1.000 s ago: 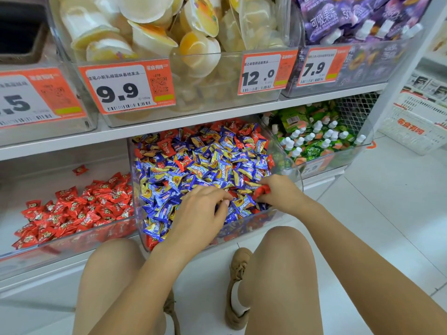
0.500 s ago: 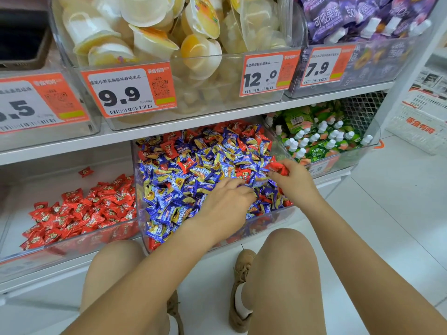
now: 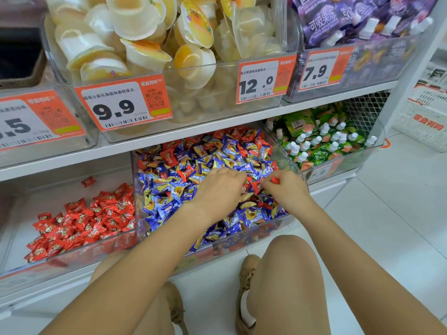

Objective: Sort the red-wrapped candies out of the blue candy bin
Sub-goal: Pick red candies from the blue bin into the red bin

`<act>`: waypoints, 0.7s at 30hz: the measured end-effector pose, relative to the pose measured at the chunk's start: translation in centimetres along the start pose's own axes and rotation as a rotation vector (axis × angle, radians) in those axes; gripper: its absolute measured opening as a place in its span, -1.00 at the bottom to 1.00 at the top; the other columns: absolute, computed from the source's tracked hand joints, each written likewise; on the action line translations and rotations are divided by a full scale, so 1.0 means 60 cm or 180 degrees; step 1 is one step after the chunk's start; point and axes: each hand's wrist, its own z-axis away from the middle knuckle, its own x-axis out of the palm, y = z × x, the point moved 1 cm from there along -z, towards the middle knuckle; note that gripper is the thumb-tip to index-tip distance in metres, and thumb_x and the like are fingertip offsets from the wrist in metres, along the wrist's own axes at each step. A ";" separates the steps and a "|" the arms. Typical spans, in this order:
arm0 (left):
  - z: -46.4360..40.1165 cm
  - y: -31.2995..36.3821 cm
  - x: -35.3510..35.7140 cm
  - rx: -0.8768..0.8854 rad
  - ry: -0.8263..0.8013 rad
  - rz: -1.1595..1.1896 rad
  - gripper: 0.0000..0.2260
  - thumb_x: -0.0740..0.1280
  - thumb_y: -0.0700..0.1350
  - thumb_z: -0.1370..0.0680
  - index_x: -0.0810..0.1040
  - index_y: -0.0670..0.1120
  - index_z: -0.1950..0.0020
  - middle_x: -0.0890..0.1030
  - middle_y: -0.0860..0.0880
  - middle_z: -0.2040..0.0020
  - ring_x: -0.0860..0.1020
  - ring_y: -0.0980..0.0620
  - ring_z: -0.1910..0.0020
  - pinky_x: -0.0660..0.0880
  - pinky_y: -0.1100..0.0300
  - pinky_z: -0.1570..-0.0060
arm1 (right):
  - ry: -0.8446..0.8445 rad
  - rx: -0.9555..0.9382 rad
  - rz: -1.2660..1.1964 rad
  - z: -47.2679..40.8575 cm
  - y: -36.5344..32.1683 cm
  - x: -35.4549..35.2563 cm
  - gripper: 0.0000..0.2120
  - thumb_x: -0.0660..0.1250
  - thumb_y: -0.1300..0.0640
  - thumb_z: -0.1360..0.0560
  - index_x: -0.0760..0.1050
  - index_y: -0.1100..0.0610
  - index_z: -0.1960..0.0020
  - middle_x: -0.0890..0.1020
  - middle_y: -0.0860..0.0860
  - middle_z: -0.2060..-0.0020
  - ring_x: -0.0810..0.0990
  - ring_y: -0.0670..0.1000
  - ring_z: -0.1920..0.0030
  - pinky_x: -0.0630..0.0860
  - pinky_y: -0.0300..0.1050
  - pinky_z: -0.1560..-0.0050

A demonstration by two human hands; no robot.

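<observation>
A clear bin (image 3: 242,240) on the lower shelf holds a heap of blue-wrapped candies (image 3: 169,197) with red-wrapped candies (image 3: 186,170) mixed in, mostly toward the back. My left hand (image 3: 217,189) lies palm down in the middle of the heap, its fingertips reaching among red candies. My right hand (image 3: 285,189) is at the bin's right side with fingers curled, gripping red-wrapped candies (image 3: 275,180) that peek out by the thumb. To the left, a second clear bin (image 3: 72,255) holds only red candies (image 3: 84,221).
Green pouch drinks (image 3: 321,143) fill the bin to the right. The upper shelf (image 3: 193,131) carries jelly cups (image 3: 145,44) and purple pouches (image 3: 350,18) behind price tags. My knees and brown shoes (image 3: 246,293) are on the white tiled floor below. A white basket (image 3: 425,114) stands far right.
Both hands shifted deeper and rightward in the blue bin. My right hand, still gripping red candy, came back down toward the left hand after lifting to the bin's right rim.
</observation>
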 end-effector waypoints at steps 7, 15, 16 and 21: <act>-0.044 0.001 0.014 0.0249 -0.0798 -0.0639 -0.53 0.20 -0.07 -0.60 0.22 -0.05 -0.51 0.29 -0.09 -0.47 0.21 -0.10 -0.46 0.07 -0.08 -0.46 | 0.0091 -0.0011 0.0504 0.002 0.018 0.003 -0.64 0.35 0.00 -0.48 0.47 0.02 -0.25 0.56 0.11 0.05 0.52 0.07 0.15 0.35 -0.15 0.22; -0.034 0.007 0.025 0.0268 -0.0508 -0.0504 -0.59 0.21 -0.01 -0.60 0.31 0.02 -0.45 0.47 -0.04 -0.30 0.30 -0.07 -0.39 -0.15 -0.15 -0.49 | -0.0242 -0.0347 0.0570 0.001 0.024 0.030 -0.68 0.43 0.03 -0.43 0.55 0.07 -0.15 0.41 0.07 0.04 0.50 0.10 0.08 0.35 -0.17 0.15; -0.033 0.009 0.025 0.0273 -0.0488 -0.0543 -0.62 0.19 -0.01 -0.61 0.35 0.02 -0.43 0.49 -0.04 -0.28 0.31 -0.07 -0.37 -0.16 -0.15 -0.49 | -0.0168 -0.0324 0.0516 0.003 0.025 0.029 -0.74 0.42 0.07 -0.44 0.55 0.09 -0.10 0.40 0.05 0.08 0.51 0.11 0.10 0.34 -0.16 0.18; -0.023 0.009 0.020 0.0298 0.0263 -0.0068 -0.70 0.17 -0.09 -0.62 0.52 -0.03 -0.31 0.58 -0.04 -0.10 0.38 -0.05 -0.29 -0.13 -0.01 -0.48 | 0.0361 -0.0157 -0.0419 0.019 0.023 0.011 -0.91 0.35 0.20 -0.42 0.51 0.11 0.07 0.49 0.02 0.28 0.48 0.06 0.34 0.36 -0.11 0.29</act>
